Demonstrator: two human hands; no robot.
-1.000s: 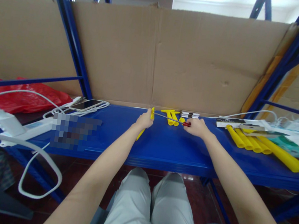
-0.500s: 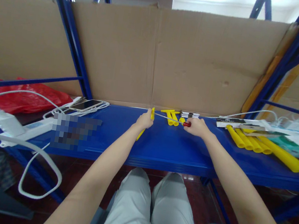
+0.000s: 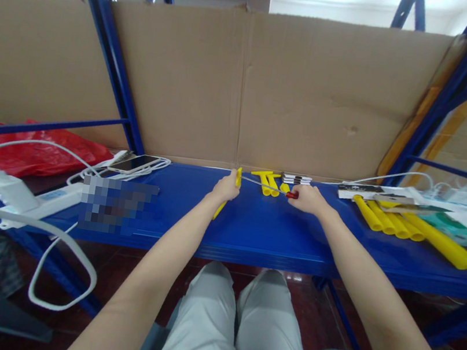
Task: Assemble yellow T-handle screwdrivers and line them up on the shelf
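My left hand (image 3: 226, 187) is closed around a yellow plastic tool (image 3: 219, 210), probably a T-shaped scraper handle like those lying behind; its far end (image 3: 239, 177) shows past my fingers. My right hand (image 3: 308, 198) grips a screwdriver by its red handle (image 3: 292, 195). The screwdriver's long thin metal shaft (image 3: 265, 185) points left and its tip reaches the head of the yellow tool; the exact contact is too small to see. Between and behind my hands lie yellow T-shaped pieces (image 3: 265, 183) and a small stack of black-and-white packs (image 3: 296, 179).
Yellow tubes (image 3: 389, 219) lie on the right of the blue shelf (image 3: 259, 234), beside papers and a green packet (image 3: 449, 228). On the left are a red plastic bag (image 3: 50, 153), a phone (image 3: 141, 164), cables and a white power strip (image 3: 49, 201). Cardboard (image 3: 316, 94) stands behind.
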